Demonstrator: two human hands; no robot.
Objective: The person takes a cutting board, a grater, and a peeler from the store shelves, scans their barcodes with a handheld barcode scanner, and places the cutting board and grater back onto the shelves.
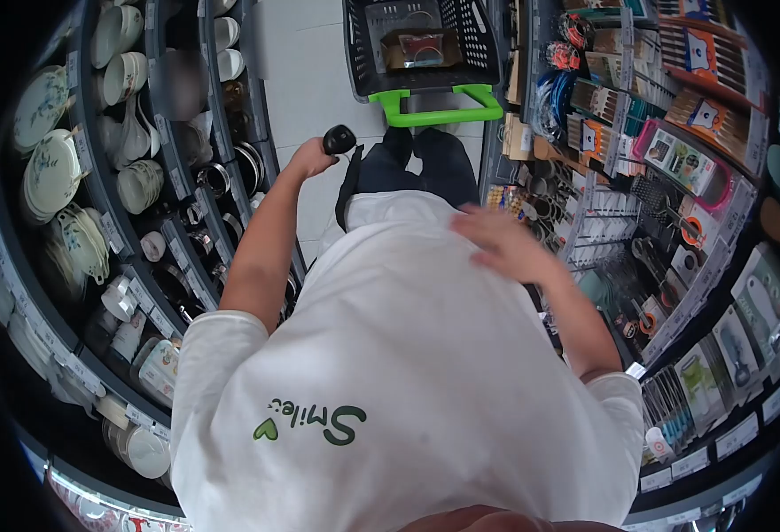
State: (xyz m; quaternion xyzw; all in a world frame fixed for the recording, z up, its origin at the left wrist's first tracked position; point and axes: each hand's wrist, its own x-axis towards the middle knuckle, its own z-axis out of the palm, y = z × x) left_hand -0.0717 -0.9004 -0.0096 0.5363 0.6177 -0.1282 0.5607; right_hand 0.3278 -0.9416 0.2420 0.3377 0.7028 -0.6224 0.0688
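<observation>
My left hand (310, 160) is closed around a black object with a rounded end (339, 139), held out on the left beside my dark trousers. My right hand (505, 241) is blurred by motion in front of the white shirt (408, 293), its fingers apart and nothing seen in them. Ahead of my legs stands a dark basket cart (487, 53) with a green handle (443, 115); neither hand touches it. A small red and clear packet (422, 50) lies on something brown inside the cart.
Shelves on the left hold patterned plates (53, 168), bowls (125, 75) and white spoons (135, 133). Racks on the right carry packaged kitchen tools (696, 168), brushes (705, 49) and wire utensils. A tiled floor (306, 80) runs between them.
</observation>
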